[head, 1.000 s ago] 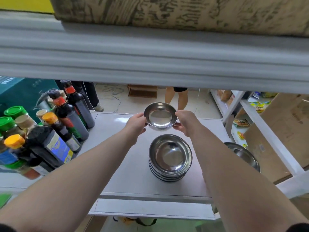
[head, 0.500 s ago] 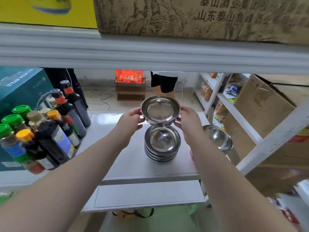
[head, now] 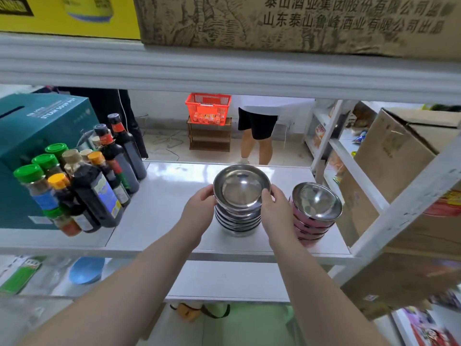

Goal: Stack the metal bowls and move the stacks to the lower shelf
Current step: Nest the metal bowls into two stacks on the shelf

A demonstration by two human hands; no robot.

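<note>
The top bowl point(head: 241, 187) sits on the stack of metal bowls point(head: 237, 216) near the front edge of the middle shelf point(head: 159, 211); left hand point(head: 198, 211) and right hand point(head: 275, 212) clasp its sides, fingers curled on the rim. Stacking looks finished; next the stack needs a firm low grip to reach the lower shelf point(head: 224, 278); a second stack point(head: 314, 213) waits toward the right edge. The teal box point(head: 37, 136) reads "STEAM SOUP POT".
</note>
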